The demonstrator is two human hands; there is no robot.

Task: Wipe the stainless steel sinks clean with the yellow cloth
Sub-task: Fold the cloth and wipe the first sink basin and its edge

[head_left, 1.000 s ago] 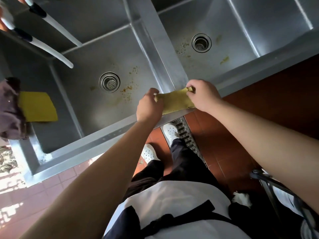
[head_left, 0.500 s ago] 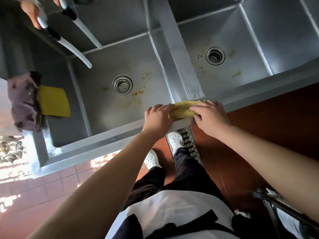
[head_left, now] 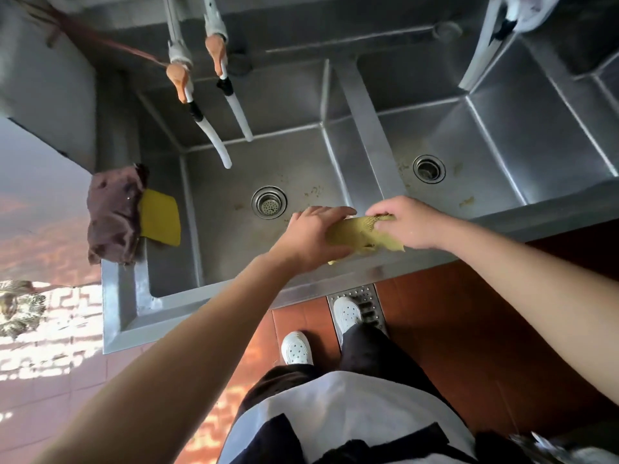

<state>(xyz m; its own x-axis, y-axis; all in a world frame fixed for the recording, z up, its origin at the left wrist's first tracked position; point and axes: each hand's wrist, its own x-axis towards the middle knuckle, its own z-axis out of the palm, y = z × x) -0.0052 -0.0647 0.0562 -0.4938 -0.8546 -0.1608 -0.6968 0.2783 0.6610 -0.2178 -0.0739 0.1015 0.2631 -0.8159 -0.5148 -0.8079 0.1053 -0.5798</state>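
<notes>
Partly hidden yellow cloth (head_left: 360, 233) in both grips, left hand (head_left: 313, 236) and right hand (head_left: 407, 222), above sink rim (head_left: 385, 267).

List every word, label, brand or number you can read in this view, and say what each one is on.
None. No readable text shows on the sinks, the yellow cloth held by the left hand and right hand, the taps, the brown rag, the white shoes or the apron.

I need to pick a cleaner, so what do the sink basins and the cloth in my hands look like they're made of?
Sink basins: brushed stainless steel by the look, grey with soft streaky reflections and folded seams. Yellow cloth: probably a woven or mesh-textured fabric, limp and crumpled, with a fine grid pattern showing near the right hand.
</notes>
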